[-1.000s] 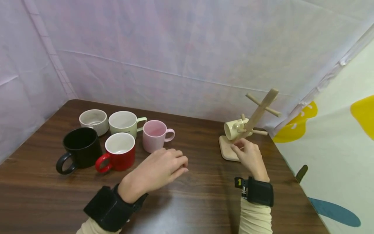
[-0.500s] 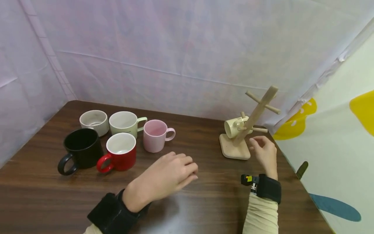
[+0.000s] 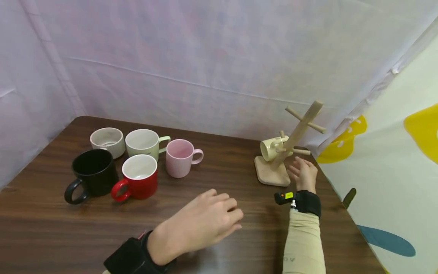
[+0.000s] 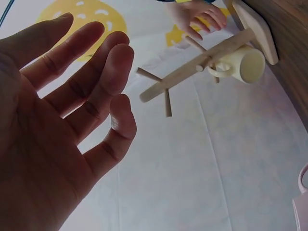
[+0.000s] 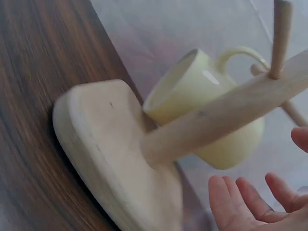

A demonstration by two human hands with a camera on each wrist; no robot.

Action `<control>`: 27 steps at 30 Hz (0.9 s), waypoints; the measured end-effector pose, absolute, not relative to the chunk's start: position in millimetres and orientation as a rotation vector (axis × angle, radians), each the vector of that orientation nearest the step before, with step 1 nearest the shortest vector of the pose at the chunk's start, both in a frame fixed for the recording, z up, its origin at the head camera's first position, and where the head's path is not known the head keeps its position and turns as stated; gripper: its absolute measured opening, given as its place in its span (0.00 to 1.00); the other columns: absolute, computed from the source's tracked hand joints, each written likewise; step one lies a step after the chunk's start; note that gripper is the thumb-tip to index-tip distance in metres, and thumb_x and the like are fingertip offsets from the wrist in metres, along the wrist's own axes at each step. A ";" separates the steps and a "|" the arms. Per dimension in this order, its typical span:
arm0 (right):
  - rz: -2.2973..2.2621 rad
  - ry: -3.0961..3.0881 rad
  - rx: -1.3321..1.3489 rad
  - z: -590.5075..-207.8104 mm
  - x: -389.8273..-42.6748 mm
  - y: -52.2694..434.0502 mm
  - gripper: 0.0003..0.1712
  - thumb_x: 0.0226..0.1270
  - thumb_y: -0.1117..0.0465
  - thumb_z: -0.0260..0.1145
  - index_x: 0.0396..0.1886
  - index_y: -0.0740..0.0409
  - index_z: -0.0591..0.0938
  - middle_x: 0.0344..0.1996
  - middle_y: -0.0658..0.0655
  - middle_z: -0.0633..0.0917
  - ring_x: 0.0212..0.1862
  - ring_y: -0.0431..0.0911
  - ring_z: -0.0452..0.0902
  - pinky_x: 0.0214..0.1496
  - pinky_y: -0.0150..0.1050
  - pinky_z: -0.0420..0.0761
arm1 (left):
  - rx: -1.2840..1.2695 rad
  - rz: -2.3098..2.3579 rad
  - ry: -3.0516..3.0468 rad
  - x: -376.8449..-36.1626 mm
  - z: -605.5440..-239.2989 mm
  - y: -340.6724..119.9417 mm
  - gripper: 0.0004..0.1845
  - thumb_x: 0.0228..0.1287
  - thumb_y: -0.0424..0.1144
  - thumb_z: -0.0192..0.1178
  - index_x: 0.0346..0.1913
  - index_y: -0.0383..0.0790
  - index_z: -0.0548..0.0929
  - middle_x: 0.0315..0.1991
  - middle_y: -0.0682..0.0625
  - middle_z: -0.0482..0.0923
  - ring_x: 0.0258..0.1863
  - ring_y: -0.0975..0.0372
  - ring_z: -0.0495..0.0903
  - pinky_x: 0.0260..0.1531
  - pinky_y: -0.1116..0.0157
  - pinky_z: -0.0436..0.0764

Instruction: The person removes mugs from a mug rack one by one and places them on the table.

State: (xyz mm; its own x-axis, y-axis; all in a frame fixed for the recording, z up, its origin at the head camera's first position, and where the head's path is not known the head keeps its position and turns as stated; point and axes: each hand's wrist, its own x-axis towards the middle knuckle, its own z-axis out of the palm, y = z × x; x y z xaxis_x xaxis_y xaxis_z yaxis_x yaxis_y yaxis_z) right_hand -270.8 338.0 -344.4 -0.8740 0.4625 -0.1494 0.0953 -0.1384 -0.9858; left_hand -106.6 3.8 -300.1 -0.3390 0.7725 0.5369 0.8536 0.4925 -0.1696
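Note:
A pale yellow mug [image 3: 269, 149] hangs by its handle from a lower peg of the wooden mug tree [image 3: 293, 142], its mouth tipped sideways. Just to the right of the tree's base is my right hand [image 3: 303, 175], holding nothing. In the right wrist view its fingers [image 5: 219, 197] spread near the mug without touching it. My left hand [image 3: 200, 222] hovers over the front middle of the table, also holding nothing; the left wrist view shows its fingers [image 4: 118, 72] loosely bent and apart. The pink mug [image 3: 179, 160] is the nearest mug to it.
On the table's left side stand a black mug [image 3: 94, 175], a red mug [image 3: 139, 179], a pale green mug [image 3: 142, 142] and a ribbed whitish cup [image 3: 108, 141]. Pale cloth [image 3: 191, 64] walls the back. The table's right edge runs close beside my right arm.
My right hand has moved from in front of the mug tree's base around to its right side and turned. My left hand has drifted right and nearer. The mugs have stayed put.

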 end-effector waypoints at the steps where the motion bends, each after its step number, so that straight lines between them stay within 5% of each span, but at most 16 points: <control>1: 2.161 -1.845 -0.634 -346.9 -274.2 336.7 0.24 0.79 0.57 0.56 0.68 0.61 0.67 0.60 0.62 0.69 0.59 0.53 0.77 0.61 0.43 0.77 | -1.329 -0.183 -2.179 -105.9 -299.9 3.4 0.09 0.67 0.48 0.68 0.35 0.49 0.83 0.31 0.58 0.78 0.33 0.64 0.78 0.30 0.68 0.71; 6: 2.425 -1.695 -0.650 -352.0 -290.4 335.4 0.37 0.80 0.57 0.52 0.81 0.61 0.50 0.72 0.68 0.57 0.73 0.60 0.59 0.70 0.47 0.67 | -1.330 -0.146 -2.192 -102.0 -298.7 3.8 0.09 0.67 0.49 0.67 0.36 0.49 0.84 0.32 0.58 0.79 0.35 0.64 0.79 0.31 0.68 0.71; 17: 2.899 -1.504 -0.618 -362.6 -323.6 341.9 0.45 0.81 0.50 0.43 0.80 0.49 0.25 0.80 0.54 0.29 0.80 0.45 0.27 0.77 0.38 0.41 | -1.354 -0.090 -2.230 -94.6 -300.2 11.0 0.09 0.70 0.51 0.64 0.36 0.51 0.85 0.35 0.58 0.81 0.37 0.65 0.79 0.34 0.68 0.73; 21: 2.969 -1.465 -0.626 -366.3 -332.5 341.4 0.42 0.82 0.47 0.42 0.81 0.46 0.29 0.81 0.50 0.34 0.79 0.42 0.32 0.77 0.36 0.42 | -1.375 -0.106 -2.216 -92.3 -302.4 13.1 0.09 0.70 0.51 0.64 0.35 0.51 0.84 0.34 0.59 0.80 0.36 0.66 0.78 0.33 0.69 0.71; 23: 2.989 -1.438 -0.644 -368.0 -335.2 340.8 0.38 0.82 0.46 0.42 0.82 0.46 0.38 0.79 0.52 0.46 0.77 0.42 0.45 0.76 0.34 0.49 | -1.394 -0.105 -2.218 -91.0 -303.5 13.9 0.09 0.70 0.51 0.64 0.35 0.52 0.84 0.34 0.59 0.80 0.36 0.66 0.78 0.33 0.69 0.71; 25: 3.011 -1.405 -0.656 -370.4 -337.8 341.4 0.29 0.83 0.47 0.43 0.76 0.47 0.53 0.70 0.52 0.62 0.67 0.41 0.60 0.71 0.34 0.57 | -1.422 -0.107 -2.234 -90.1 -304.3 14.7 0.08 0.71 0.51 0.63 0.37 0.52 0.84 0.35 0.59 0.80 0.37 0.66 0.78 0.33 0.69 0.71; 27: 3.045 -1.339 -0.645 -374.3 -341.0 344.7 0.17 0.83 0.49 0.46 0.61 0.52 0.67 0.50 0.51 0.73 0.49 0.41 0.69 0.60 0.33 0.65 | -1.449 -0.098 -2.249 -89.6 -304.5 15.9 0.08 0.73 0.51 0.62 0.38 0.53 0.85 0.35 0.60 0.80 0.37 0.66 0.79 0.34 0.69 0.72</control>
State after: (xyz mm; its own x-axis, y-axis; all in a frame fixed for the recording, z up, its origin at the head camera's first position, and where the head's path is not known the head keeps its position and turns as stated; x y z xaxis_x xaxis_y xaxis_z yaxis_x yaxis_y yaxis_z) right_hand -341.0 344.7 -374.3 -0.8983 -0.0715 -0.4336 0.3679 -0.6620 -0.6530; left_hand -89.6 15.9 -304.5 -0.3390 0.8448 0.4141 0.8776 0.4425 -0.1843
